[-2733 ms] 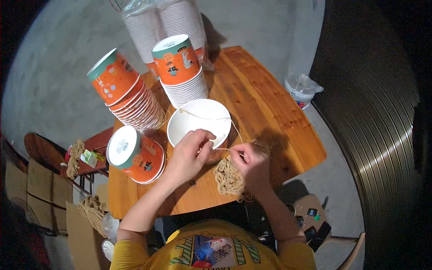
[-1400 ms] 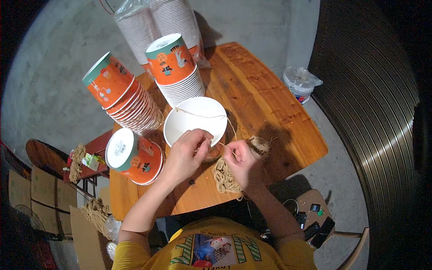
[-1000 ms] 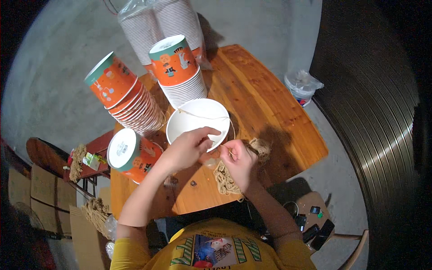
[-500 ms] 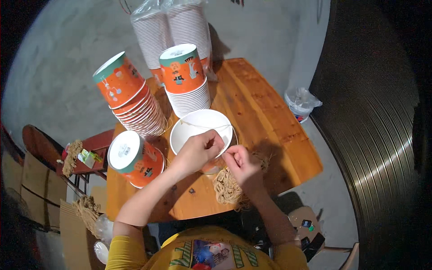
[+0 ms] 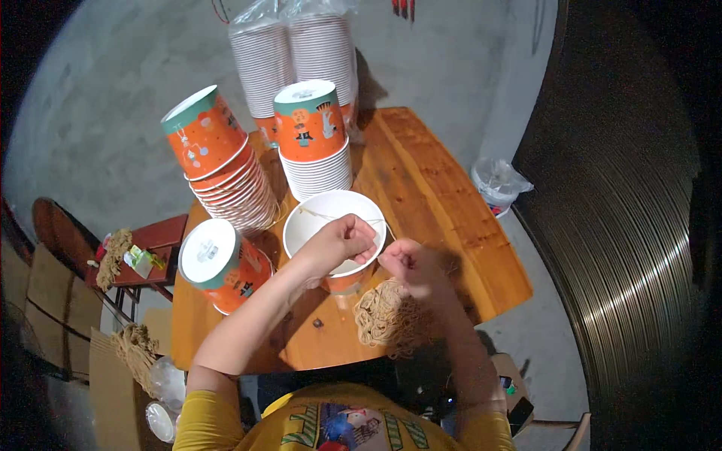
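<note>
An orange paper bucket with a white inside stands mouth up on the wooden table. Thin tan string runs across its opening and past the right rim toward my hands. My left hand hangs over the mouth, fingers pinched together around the string. Just outside the right rim, my right hand has its fingers closed on the string too; the exact grip is partly hidden. Below my right hand lies a looped bundle of the same tan string, partly covered by that forearm.
Upside-down bucket stacks stand behind, and a shorter one at left. Tall bagged stacks rise at the back. A red stool holds more string, left of the table. A lidded white pail sits at right.
The view has shifted slightly. My right hand has turned and its fingers have curled in more, beside the rim. My left hand stays over the bucket mouth.
</note>
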Motion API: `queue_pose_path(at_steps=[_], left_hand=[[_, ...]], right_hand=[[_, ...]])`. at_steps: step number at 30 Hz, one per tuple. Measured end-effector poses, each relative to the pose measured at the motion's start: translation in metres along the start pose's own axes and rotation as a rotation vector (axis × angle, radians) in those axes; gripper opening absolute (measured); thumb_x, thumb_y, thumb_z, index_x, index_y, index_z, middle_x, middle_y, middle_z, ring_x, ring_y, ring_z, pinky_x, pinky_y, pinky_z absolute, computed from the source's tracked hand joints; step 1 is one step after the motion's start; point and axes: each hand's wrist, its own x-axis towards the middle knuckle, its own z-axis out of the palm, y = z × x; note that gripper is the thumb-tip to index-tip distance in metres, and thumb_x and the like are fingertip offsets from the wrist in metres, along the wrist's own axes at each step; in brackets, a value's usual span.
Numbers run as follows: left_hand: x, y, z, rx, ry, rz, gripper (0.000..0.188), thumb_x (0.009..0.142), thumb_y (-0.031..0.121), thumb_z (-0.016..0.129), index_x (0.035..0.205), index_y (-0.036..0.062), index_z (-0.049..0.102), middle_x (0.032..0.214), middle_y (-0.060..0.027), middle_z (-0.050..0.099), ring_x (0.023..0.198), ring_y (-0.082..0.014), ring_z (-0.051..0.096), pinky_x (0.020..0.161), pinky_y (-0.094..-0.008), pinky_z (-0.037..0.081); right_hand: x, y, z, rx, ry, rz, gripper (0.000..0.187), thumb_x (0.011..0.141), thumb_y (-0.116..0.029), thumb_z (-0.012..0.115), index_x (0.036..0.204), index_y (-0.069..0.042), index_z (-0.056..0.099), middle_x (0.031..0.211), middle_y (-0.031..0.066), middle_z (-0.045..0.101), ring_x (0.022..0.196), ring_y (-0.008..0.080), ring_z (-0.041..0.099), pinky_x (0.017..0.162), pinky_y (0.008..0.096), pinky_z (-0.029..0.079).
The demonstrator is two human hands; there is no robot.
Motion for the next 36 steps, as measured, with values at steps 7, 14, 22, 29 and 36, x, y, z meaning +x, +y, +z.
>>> queue_pose_path(at_steps=[7,14,22,29,36], left_hand=[[0.002,0.001,0.001,0.095,-0.051,-0.023,0.011,0.082,0.006,0.058,0.091,-0.0005,0.059,0.078,-0.003,0.059,0.069,-0.0082,0.053,0.062,-0.0203,0.042],[0.012,-0.006,0.002,0.145,-0.101,-0.034,0.007,0.08,0.008,0.06,0.084,0.0018,0.061,0.073,0.0008,0.057,0.065,-0.0057,0.048,0.058,-0.0188,0.038],[0.01,-0.002,-0.002,0.053,-0.183,-0.109,0.011,0.086,0.016,0.065,0.087,0.0063,0.061,0.075,0.0054,0.057,0.064,-0.0037,0.047,0.058,-0.018,0.038],[0.011,-0.002,0.0,0.047,-0.194,-0.105,0.011,0.085,0.016,0.065,0.088,0.0057,0.063,0.073,0.0052,0.057,0.062,-0.0034,0.047,0.057,-0.0175,0.037],[0.008,0.0,0.003,0.072,-0.175,-0.084,0.013,0.084,0.017,0.066,0.088,0.0049,0.064,0.073,0.0049,0.057,0.063,-0.0034,0.047,0.058,-0.0174,0.038]], right_hand=[[0.025,-0.048,-0.021,0.035,-0.174,0.237,0.015,0.089,-0.023,0.059,0.085,-0.008,0.057,0.066,-0.0076,0.044,0.059,0.0025,0.04,0.051,0.0208,0.033],[0.045,-0.042,-0.017,-0.153,-0.15,0.059,0.017,0.085,-0.019,0.063,0.087,-0.003,0.059,0.065,-0.0044,0.048,0.06,0.0048,0.046,0.055,0.0213,0.039],[0.026,-0.015,-0.013,-0.222,0.132,0.036,0.005,0.085,-0.007,0.059,0.087,-0.003,0.057,0.069,-0.0074,0.047,0.061,0.0012,0.041,0.054,0.0169,0.035],[0.009,-0.003,-0.026,-0.37,0.098,-0.352,0.002,0.085,-0.004,0.057,0.087,-0.004,0.057,0.074,0.0001,0.05,0.064,0.0091,0.047,0.056,0.0229,0.039],[0.008,-0.016,-0.017,-0.516,0.136,-0.481,0.009,0.083,-0.006,0.062,0.092,-0.006,0.06,0.079,0.0073,0.053,0.066,0.0179,0.054,0.057,0.0281,0.043]])
